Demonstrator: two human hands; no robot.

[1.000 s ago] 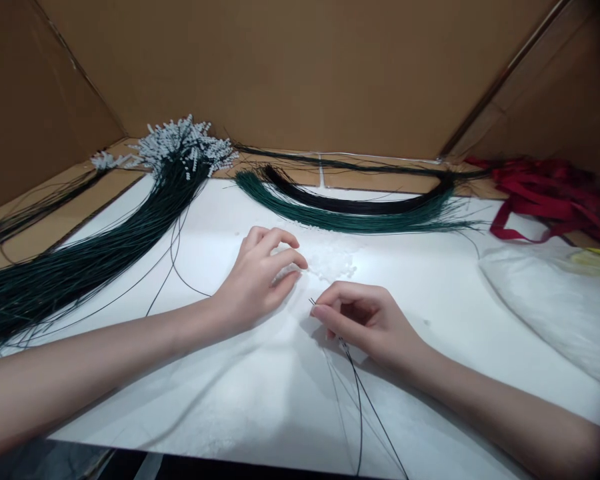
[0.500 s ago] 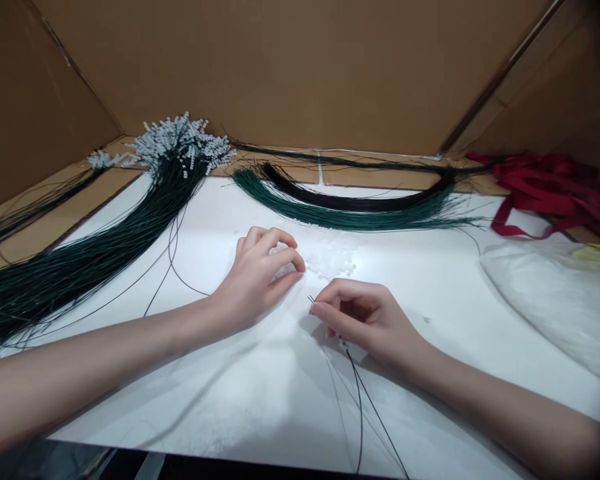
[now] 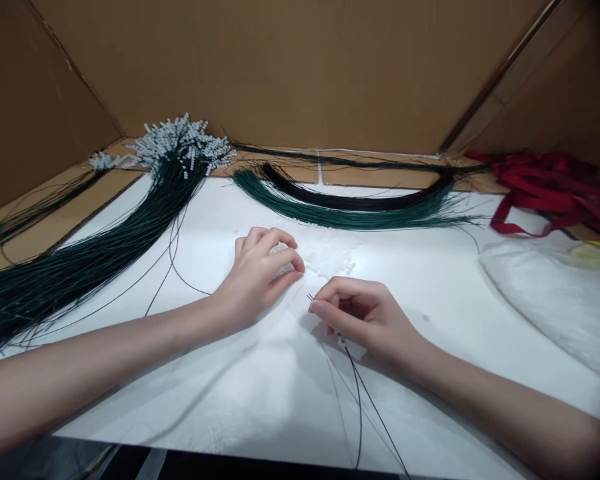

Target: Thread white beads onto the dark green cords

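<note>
Closer together than a second ago, the thumb and index fingertip of the left hand point(image 3: 260, 272) are now meeting, while the right hand point(image 3: 373, 317) is keeping nearly the same place. Thin dark wires point(image 3: 351, 359) are passing through the right hand's grip: their short tips are poking out past the pinched thumb and index finger, and their long ends are trailing from under the hand toward the near edge of the white board point(image 3: 220, 413). The left hand is arching, its other fingers loosely bent, beside scattered white beads point(image 3: 330, 257); whether its pinch is holding one is too small to tell. The two hands are resting apart, near each other.

Beyond the beads, a green wire bundle point(image 3: 357, 219) and a black wire bundle point(image 3: 357, 202) are curving side by side. On the left, a large dark green bundle point(image 3: 115, 250) is lying with white beaded tips point(image 3: 180, 143) fanning out at its far end. Red ribbon point(image 3: 530, 190) is heaping up at the far right, and a clear plastic bag point(image 3: 555, 303) is lying in front of it. Brown cardboard walls point(image 3: 280, 73) are enclosing the far side
</note>
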